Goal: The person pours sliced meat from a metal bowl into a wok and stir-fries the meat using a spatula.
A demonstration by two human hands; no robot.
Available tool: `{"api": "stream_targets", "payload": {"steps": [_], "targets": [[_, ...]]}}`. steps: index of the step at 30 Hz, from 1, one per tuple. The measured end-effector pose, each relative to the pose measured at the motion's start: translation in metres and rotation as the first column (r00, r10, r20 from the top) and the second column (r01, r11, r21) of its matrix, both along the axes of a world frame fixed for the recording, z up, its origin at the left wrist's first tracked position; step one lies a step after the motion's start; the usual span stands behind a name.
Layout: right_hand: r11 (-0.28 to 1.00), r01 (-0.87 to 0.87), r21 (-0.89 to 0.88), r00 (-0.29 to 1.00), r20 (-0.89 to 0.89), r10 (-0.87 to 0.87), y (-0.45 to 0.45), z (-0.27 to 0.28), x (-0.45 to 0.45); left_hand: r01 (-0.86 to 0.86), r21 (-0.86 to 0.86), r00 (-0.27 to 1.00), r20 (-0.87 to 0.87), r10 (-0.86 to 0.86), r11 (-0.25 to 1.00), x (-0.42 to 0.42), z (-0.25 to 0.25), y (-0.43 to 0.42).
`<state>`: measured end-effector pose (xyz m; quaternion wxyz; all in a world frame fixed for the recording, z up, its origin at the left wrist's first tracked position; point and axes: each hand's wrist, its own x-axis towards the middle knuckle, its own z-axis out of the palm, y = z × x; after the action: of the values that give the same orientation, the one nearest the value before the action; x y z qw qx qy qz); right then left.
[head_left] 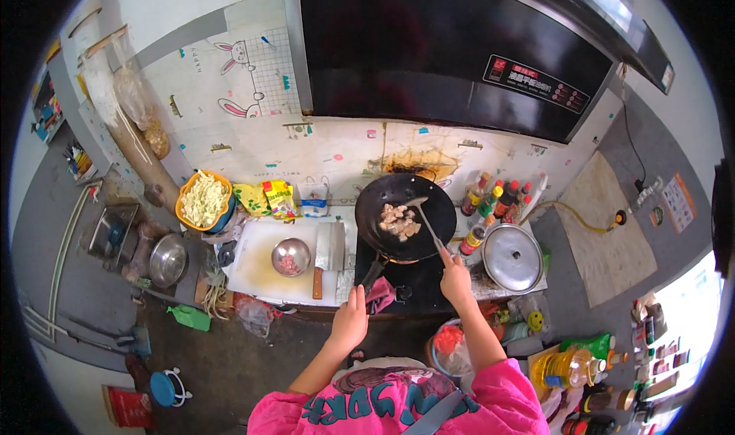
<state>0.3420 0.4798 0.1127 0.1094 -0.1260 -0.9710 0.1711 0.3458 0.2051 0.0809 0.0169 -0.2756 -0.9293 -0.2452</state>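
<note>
My left hand (351, 318) is closed around the end of the handle of a black wok (369, 224) on the stove. A dark pink cloth (380, 295) hangs just beside that hand. My right hand (456, 280) grips a long metal spatula (430, 224), its blade inside the wok at the edge of some pieces of meat (398, 221). The meat looks pale and browned in places. Left of the stove, a steel bowl (292, 245) with a little pink raw meat stands on a white cutting board (253, 255). A cleaver (330, 245) lies on the board's right side.
Sauce bottles (505, 199) and a lidded pot (512, 257) stand right of the wok. An orange basket (184, 205) of pale cut vegetables and seasoning bags (279, 198) are back left. The range hood (452, 44) hangs above. Oil jugs (565, 368) stand low on the right.
</note>
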Motion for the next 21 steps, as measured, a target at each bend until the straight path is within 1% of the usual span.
{"api": "stream_targets", "payload": {"steps": [4, 7, 10, 14, 16, 19, 21], "targets": [[0.999, 0.032, 0.034, 0.997, 0.062, -0.035, -0.003, 0.007, 0.012, 0.010, 0.007, 0.999, -0.037, -0.010, 1.000, 0.000, -0.003, -0.001], [0.999, 0.002, 0.038, 0.998, 0.063, -0.005, -0.001, 0.007, 0.013, 0.017, 0.001, 0.999, -0.043, -0.017, 1.000, 0.000, -0.002, -0.001], [0.998, 0.009, 0.062, 0.990, 0.142, -0.018, -0.005, 0.011, 0.007, 0.015, 0.006, 0.999, -0.044, -0.014, 1.000, 0.000, -0.001, -0.001], [0.998, -0.042, 0.049, 0.999, -0.001, 0.042, 0.003, -0.015, -0.009, 0.015, 0.013, 0.999, -0.043, -0.015, 1.000, 0.000, -0.002, -0.001], [0.997, -0.059, 0.050, 0.995, -0.076, 0.063, 0.003, -0.019, -0.013, 0.016, 0.018, 0.999, -0.039, -0.016, 1.000, 0.001, -0.003, -0.002], [0.997, -0.063, 0.046, 0.997, -0.030, 0.065, 0.002, -0.010, -0.011, 0.013, 0.011, 0.999, -0.031, -0.012, 1.000, 0.000, -0.003, -0.002], [0.999, -0.017, 0.040, 0.999, 0.046, 0.015, -0.004, 0.007, -0.002, 0.011, 0.008, 0.999, -0.030, -0.010, 1.000, 0.000, -0.002, -0.001]]}}
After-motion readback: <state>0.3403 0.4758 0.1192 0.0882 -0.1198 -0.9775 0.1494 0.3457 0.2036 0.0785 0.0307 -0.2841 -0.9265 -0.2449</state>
